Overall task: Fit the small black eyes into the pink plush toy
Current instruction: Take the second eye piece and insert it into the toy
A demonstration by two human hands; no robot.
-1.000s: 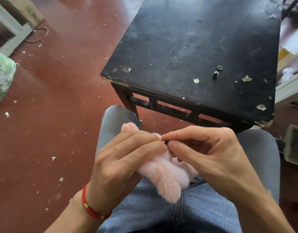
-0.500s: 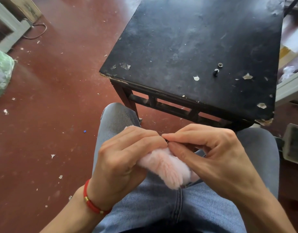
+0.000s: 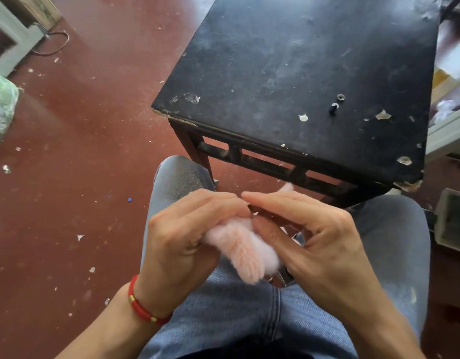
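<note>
The pink plush toy [image 3: 243, 251] rests over my lap, held between both hands. My left hand [image 3: 187, 242], with a red bracelet at the wrist, wraps its left side. My right hand [image 3: 314, 244] pinches at the toy's top with thumb and forefinger; the fingertips of both hands meet there and hide whatever lies between them. A pink tip of the toy sticks out behind my right hand. On the black table [image 3: 275, 60], near its right front, lie a small black eye [image 3: 333, 109] and a small ring-shaped washer [image 3: 340, 97].
The black table stands right beyond my knees, its paint chipped. Red floor with scattered scraps lies to the left. A green bundle [image 3: 1, 110] sits at the far left, a grey tray [image 3: 454, 221] by my right knee, and white shelving at the right edge.
The toy has been turned in my hands, so less of it shows below them and a pink tip now pokes out behind my right hand. The hands have stayed over my lap.
</note>
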